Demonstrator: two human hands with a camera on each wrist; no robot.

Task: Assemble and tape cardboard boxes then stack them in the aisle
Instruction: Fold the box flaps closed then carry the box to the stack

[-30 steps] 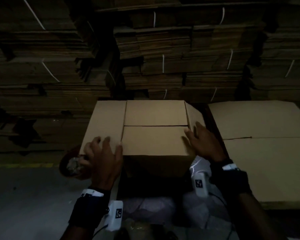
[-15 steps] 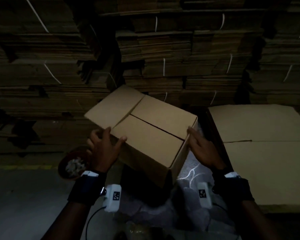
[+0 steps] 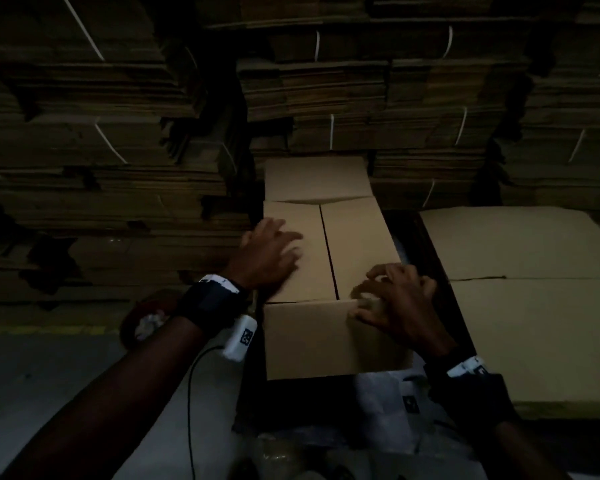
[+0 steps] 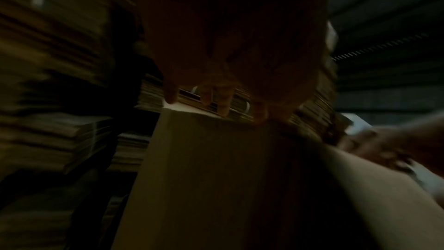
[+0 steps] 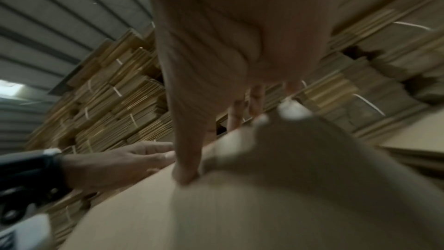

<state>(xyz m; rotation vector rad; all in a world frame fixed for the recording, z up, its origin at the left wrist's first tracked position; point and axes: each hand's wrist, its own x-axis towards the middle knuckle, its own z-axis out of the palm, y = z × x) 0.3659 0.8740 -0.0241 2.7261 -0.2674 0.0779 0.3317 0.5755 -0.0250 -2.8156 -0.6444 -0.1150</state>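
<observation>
Cardboard box (image 3: 329, 258) under flat left hand (image 3: 269, 252); right hand (image 3: 395, 299) grips a blurred tape roll (image 3: 366, 299).

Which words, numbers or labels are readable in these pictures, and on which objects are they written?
No readable text.
Left wrist camera: a square black-and-white code marker, no letters.
Right wrist camera: a dark square marker, too dim to read.
Cardboard box and bundled flat cardboard stacks: no print visible.
</observation>
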